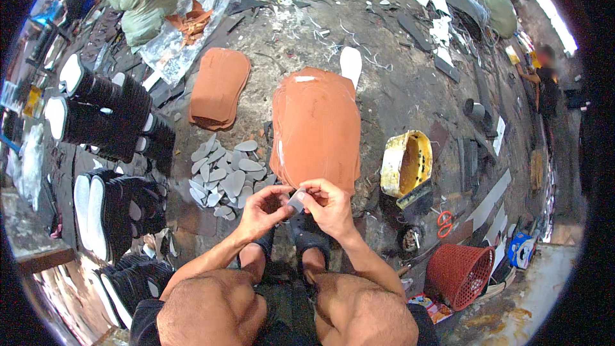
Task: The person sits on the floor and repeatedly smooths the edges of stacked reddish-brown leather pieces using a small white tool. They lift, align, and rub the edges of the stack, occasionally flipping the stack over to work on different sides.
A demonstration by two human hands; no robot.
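Between my two hands is a small, thin grey teardrop-shaped piece [296, 201], held above my feet. My left hand [264, 210] pinches one edge of it with thumb and fingers, and my right hand [328, 206] grips the other side. Just beyond my fingertips lies a large stack of reddish-brown sheets [317, 131], cut in a rounded shape. A loose pile of similar grey pieces [232, 176] spreads on the floor left of this stack. Farther back on the left sits a smaller brown stack [220, 86].
Stacks of dark insoles with pale faces [96, 211] line the left. To the right stand a yellow-stained tub [389, 170], orange-handled scissors [444, 223] and a red plastic basket [458, 275]. A white sole-shaped piece [350, 64] lies beyond the large stack. Scraps litter the far floor.
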